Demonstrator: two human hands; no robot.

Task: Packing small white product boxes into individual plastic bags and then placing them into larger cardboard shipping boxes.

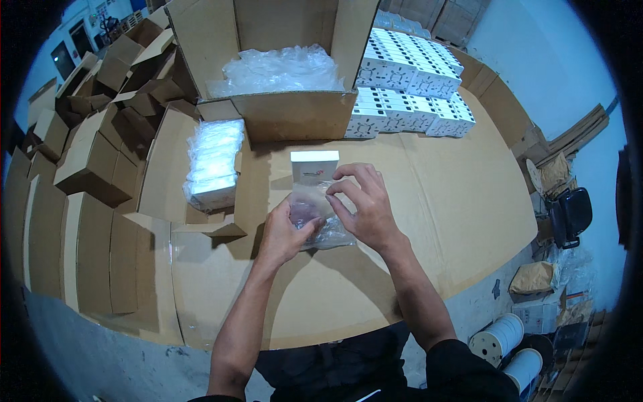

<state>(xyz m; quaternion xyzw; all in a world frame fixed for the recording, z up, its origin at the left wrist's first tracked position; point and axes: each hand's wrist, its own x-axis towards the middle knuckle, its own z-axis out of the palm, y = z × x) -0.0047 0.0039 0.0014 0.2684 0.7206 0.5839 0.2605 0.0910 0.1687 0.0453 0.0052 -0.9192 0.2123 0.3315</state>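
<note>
In front of me, at the middle of the cardboard-covered table, is a clear plastic bag (pixel 309 201). My left hand (pixel 282 231) grips its left side, with the thumb lying across the front. My right hand (pixel 367 204) is curled at the bag's upper right, thumb and forefinger pinched together at the film. Just beyond the bag stands a small white box (pixel 315 166); its lower part is behind the film, and I cannot tell whether it is inside. More crumpled clear plastic (pixel 333 234) lies beneath my hands.
An open carton (pixel 288 114) of clear bags stands at the back. Left of it, a smaller carton (pixel 167 164) holds bagged white boxes (pixel 216 161). White printed boxes (pixel 415 74) are stacked back right. Folded cartons (pixel 94 161) crowd the left; a black chair (pixel 569 216) stands right.
</note>
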